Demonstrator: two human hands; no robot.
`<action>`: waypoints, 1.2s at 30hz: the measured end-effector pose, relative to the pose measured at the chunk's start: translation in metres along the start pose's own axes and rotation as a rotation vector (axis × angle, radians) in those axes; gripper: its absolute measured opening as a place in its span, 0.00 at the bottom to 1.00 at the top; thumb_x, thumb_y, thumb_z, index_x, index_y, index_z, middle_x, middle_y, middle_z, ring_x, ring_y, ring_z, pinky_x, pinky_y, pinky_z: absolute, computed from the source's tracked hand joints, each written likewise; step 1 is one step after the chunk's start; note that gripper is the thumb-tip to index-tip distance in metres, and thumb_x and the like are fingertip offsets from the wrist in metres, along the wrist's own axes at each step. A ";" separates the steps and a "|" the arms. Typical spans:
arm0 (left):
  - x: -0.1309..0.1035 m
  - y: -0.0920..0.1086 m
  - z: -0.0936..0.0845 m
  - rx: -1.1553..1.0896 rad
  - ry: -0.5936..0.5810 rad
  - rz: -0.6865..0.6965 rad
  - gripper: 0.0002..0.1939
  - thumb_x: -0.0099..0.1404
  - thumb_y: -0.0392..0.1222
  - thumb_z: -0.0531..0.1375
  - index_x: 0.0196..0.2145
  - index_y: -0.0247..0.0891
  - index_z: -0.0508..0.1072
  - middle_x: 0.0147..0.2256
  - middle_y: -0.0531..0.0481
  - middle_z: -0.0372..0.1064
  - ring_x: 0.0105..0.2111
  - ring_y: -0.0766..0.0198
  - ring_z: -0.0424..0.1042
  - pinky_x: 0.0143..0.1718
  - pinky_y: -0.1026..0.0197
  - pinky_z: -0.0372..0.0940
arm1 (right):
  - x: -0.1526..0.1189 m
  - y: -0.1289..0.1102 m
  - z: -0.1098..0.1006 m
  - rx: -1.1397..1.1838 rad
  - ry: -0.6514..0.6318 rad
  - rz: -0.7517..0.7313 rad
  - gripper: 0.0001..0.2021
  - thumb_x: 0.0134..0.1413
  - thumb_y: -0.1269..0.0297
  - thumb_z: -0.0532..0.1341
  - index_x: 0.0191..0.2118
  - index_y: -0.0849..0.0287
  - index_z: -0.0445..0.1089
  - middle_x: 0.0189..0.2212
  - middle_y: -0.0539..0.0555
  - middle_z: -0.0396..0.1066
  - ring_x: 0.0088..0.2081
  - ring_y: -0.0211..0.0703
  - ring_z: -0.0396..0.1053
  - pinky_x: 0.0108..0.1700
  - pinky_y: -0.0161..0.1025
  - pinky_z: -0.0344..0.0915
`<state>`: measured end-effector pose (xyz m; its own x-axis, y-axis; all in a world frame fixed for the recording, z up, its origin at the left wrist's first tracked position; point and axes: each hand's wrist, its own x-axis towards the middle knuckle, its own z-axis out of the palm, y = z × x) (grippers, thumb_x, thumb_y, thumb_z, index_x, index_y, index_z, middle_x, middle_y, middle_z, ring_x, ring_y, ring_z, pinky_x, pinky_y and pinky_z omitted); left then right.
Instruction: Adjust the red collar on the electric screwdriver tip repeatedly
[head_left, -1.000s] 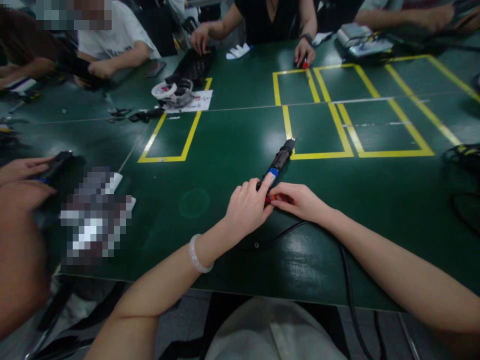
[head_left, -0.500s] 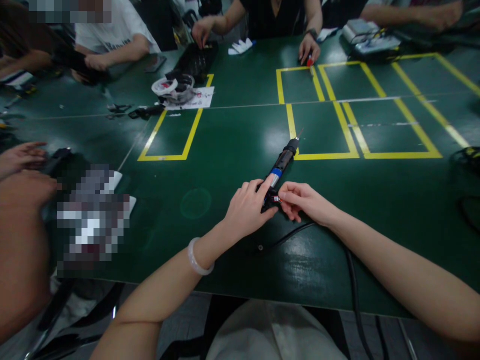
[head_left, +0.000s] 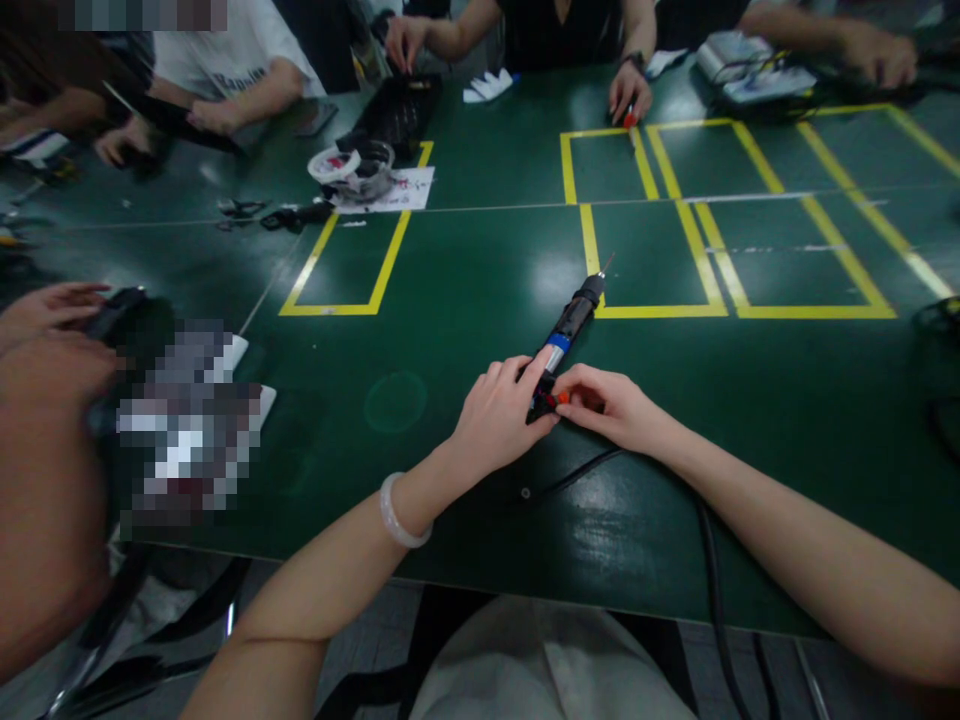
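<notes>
A black electric screwdriver (head_left: 576,312) with a blue band lies on the green table, its thin bit pointing away to the upper right. My left hand (head_left: 501,408) is closed over its rear end and hides much of it. At that same end, my right hand (head_left: 611,405) pinches a small orange-red piece (head_left: 561,398) between thumb and fingers. Whether this piece is joined to the screwdriver I cannot tell. Dark parts show between my two hands. A black cord (head_left: 589,468) runs from beneath my right forearm along the table.
Yellow tape (head_left: 664,312) marks rectangles on the green table (head_left: 450,270). A round clear container (head_left: 371,172) stands on a paper at the back left, beside a black tray (head_left: 401,112). Co-workers' hands are at the far side and left. A co-worker's hand (head_left: 630,92) holds a red-handled tool.
My right hand's fingers have shifted at the screwdriver's rear end, and more of the orange-red piece shows. My left hand stays on the screwdriver. The view has shifted slightly.
</notes>
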<state>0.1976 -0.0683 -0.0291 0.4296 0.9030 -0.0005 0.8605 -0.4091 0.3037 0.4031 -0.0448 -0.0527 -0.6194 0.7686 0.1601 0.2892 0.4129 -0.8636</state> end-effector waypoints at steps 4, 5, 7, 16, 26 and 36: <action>-0.001 -0.001 0.000 -0.003 0.012 0.011 0.40 0.66 0.52 0.59 0.70 0.42 0.49 0.59 0.41 0.61 0.54 0.50 0.64 0.54 0.50 0.62 | -0.001 -0.002 -0.005 -0.263 -0.069 -0.174 0.06 0.65 0.63 0.58 0.44 0.56 0.71 0.42 0.57 0.72 0.39 0.44 0.71 0.39 0.38 0.67; -0.001 0.000 0.000 0.000 0.013 0.012 0.41 0.66 0.51 0.60 0.70 0.42 0.49 0.60 0.41 0.60 0.54 0.50 0.64 0.54 0.50 0.62 | -0.001 -0.002 -0.006 -0.311 -0.084 -0.194 0.07 0.66 0.63 0.57 0.44 0.56 0.71 0.43 0.57 0.72 0.40 0.45 0.71 0.40 0.38 0.66; -0.001 0.000 0.001 0.009 0.014 0.013 0.41 0.64 0.51 0.62 0.70 0.42 0.50 0.60 0.41 0.60 0.54 0.50 0.64 0.54 0.50 0.62 | -0.001 -0.001 -0.008 -0.386 -0.104 -0.216 0.08 0.67 0.62 0.57 0.44 0.56 0.72 0.40 0.57 0.72 0.39 0.44 0.71 0.38 0.37 0.65; -0.001 0.001 0.001 0.029 0.024 0.012 0.43 0.64 0.53 0.62 0.70 0.42 0.49 0.59 0.40 0.58 0.53 0.50 0.64 0.53 0.50 0.64 | -0.003 0.004 -0.008 -0.381 -0.079 -0.264 0.12 0.70 0.61 0.54 0.44 0.58 0.74 0.39 0.58 0.73 0.39 0.44 0.72 0.39 0.38 0.67; -0.001 0.002 0.002 0.060 0.043 0.011 0.42 0.64 0.54 0.62 0.69 0.42 0.51 0.56 0.41 0.59 0.50 0.52 0.66 0.50 0.51 0.65 | -0.004 0.004 -0.005 -0.457 -0.031 -0.317 0.13 0.70 0.62 0.53 0.42 0.59 0.74 0.38 0.58 0.74 0.38 0.43 0.73 0.37 0.36 0.67; -0.001 0.016 0.001 0.236 0.052 -0.025 0.40 0.67 0.56 0.58 0.70 0.40 0.51 0.55 0.40 0.61 0.49 0.50 0.66 0.45 0.52 0.65 | -0.002 0.000 -0.005 -0.350 0.006 -0.359 0.10 0.67 0.66 0.56 0.40 0.60 0.75 0.34 0.57 0.73 0.35 0.41 0.71 0.35 0.35 0.67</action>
<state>0.2109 -0.0758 -0.0255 0.3978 0.9164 0.0452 0.9135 -0.4001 0.0729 0.4085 -0.0440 -0.0508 -0.7210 0.5501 0.4214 0.2867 0.7904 -0.5414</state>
